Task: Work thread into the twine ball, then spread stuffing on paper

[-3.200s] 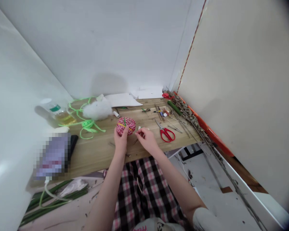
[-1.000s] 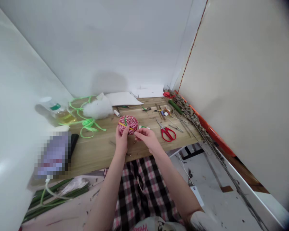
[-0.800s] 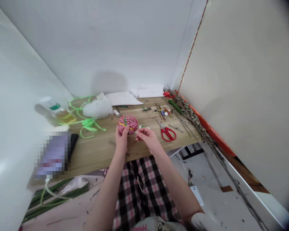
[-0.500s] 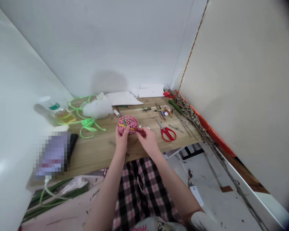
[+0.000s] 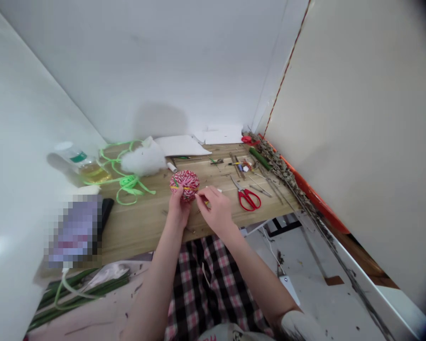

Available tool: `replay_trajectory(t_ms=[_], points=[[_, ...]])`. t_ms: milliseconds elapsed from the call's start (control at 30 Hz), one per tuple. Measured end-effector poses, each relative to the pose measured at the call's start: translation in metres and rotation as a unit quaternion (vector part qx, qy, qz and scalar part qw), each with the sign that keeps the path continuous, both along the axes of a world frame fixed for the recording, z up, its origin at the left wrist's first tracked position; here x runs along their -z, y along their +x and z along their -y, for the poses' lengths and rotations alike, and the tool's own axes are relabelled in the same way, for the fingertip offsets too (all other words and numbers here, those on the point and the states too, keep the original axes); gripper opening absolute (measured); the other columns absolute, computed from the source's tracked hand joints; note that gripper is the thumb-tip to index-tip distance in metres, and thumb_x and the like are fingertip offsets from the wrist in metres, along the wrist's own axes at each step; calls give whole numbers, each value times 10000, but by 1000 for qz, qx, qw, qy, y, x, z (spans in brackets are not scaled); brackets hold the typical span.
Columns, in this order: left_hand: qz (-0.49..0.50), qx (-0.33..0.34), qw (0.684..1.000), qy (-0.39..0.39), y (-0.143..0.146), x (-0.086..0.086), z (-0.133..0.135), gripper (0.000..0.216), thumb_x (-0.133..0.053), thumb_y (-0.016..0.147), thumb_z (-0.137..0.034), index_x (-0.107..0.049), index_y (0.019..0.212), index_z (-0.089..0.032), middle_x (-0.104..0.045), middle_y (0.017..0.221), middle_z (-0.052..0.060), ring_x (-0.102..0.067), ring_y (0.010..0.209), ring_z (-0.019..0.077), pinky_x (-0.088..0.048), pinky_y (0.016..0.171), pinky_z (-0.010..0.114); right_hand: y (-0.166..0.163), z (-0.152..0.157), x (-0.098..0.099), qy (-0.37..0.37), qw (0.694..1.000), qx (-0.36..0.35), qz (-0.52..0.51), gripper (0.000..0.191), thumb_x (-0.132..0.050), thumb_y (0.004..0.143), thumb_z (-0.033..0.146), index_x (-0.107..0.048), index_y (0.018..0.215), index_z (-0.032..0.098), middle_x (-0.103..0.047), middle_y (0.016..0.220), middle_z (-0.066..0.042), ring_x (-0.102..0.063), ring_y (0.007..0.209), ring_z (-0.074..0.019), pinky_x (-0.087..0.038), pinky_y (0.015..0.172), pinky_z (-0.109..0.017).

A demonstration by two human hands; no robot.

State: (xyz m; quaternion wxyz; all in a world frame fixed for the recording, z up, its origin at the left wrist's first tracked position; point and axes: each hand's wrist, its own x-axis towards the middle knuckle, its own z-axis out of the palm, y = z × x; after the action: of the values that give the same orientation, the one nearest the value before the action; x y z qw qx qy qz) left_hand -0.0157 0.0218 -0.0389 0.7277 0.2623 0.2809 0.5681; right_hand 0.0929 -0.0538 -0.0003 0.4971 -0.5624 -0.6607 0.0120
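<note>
A round ball of red-and-white twine (image 5: 184, 181) sits above the near part of the wooden table, crossed by a yellow strip (image 5: 190, 188) and a short green piece. My left hand (image 5: 179, 204) grips the ball from below, its thumb pressed on the near side. At the ball's right edge, my right hand (image 5: 215, 204) is closed in a pinch. Whatever lies between those fingertips is too small to make out, though a bit of yellow shows below them. Red-handled scissors (image 5: 248, 198) lie open on the table, to the right of my right hand.
Green cord (image 5: 129, 182), white stuffing (image 5: 144, 160), a bottle (image 5: 87, 163) and a blurred-out device (image 5: 76, 227) are on the left. White sheets (image 5: 184, 145) lie at the back. Dried stems (image 5: 287, 171) and a green stick (image 5: 259, 158) line the right edge.
The ball and my left hand have shifted slightly left, and the ball has turned a little. My right hand remains by its right edge, with its fingers more curled.
</note>
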Motion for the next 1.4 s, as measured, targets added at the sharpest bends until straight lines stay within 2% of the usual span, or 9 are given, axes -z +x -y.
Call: replay_trajectory(t_ms=[100, 267, 467, 600, 967, 1200, 1400], points=[[10, 7, 1000, -8, -2, -1, 1, 373, -826, 672, -385, -723, 972, -189, -766, 918, 25, -701, 794, 155, -562, 749, 250, -2, 1, -1, 8, 1000, -4, -12, 162, -490, 975, 228, -608, 867, 206, -672, 837, -44, -627, 743, -165, -489, 709, -278], [21, 11, 1000, -19, -4, -3, 4, 371, -825, 673, -391, -718, 972, -199, -764, 931, 27, -701, 814, 162, -566, 752, 255, -2, -2, 3, 0, 998, 32, -47, 118, -540, 964, 259, -605, 884, 200, -676, 833, -37, -637, 721, -159, -502, 693, -278], [25, 34, 999, -17, -4, -5, 6, 444, -847, 638, -420, -718, 996, -191, -761, 999, 44, -700, 898, 179, -571, 803, 267, -2, -6, 6, 0, 998, 11, -63, 131, -532, 979, 281, -636, 975, 200, -700, 919, -54, -663, 772, -160, -533, 737, -289], [9, 36, 999, -2, -5, -2, 6, 449, -828, 656, -441, -714, 1013, -194, -754, 1042, 60, -696, 976, 213, -567, 860, 305, -1, -7, 3, 13, 998, -4, -55, 146, -527, 986, 281, -645, 978, 197, -699, 933, -66, -667, 814, -171, -537, 757, -297], [-22, 30, 999, 11, -4, -2, 6, 471, -848, 634, -418, -721, 1030, -196, -762, 1030, 57, -708, 968, 215, -561, 883, 321, 8, -4, -6, 7, 998, -12, 57, 211, -435, 1014, 237, -630, 938, 206, -697, 900, -81, -651, 821, -191, -495, 740, -291], [-13, 11, 1000, 1, -2, -3, 5, 508, -870, 596, -434, -720, 1022, -201, -766, 1029, 56, -711, 934, 207, -574, 812, 297, 8, 0, -3, 12, 998, -10, 69, 203, -442, 1007, 241, -622, 919, 205, -696, 863, -76, -640, 783, -184, -480, 718, -289], [-10, 8, 1000, -7, -4, -1, 4, 464, -854, 614, -446, -712, 986, -208, -764, 981, 38, -710, 885, 192, -576, 789, 290, 7, 0, 2, 5, 1000, -5, 28, 168, -469, 990, 247, -609, 909, 203, -692, 864, -65, -645, 747, -164, -490, 705, -285]])
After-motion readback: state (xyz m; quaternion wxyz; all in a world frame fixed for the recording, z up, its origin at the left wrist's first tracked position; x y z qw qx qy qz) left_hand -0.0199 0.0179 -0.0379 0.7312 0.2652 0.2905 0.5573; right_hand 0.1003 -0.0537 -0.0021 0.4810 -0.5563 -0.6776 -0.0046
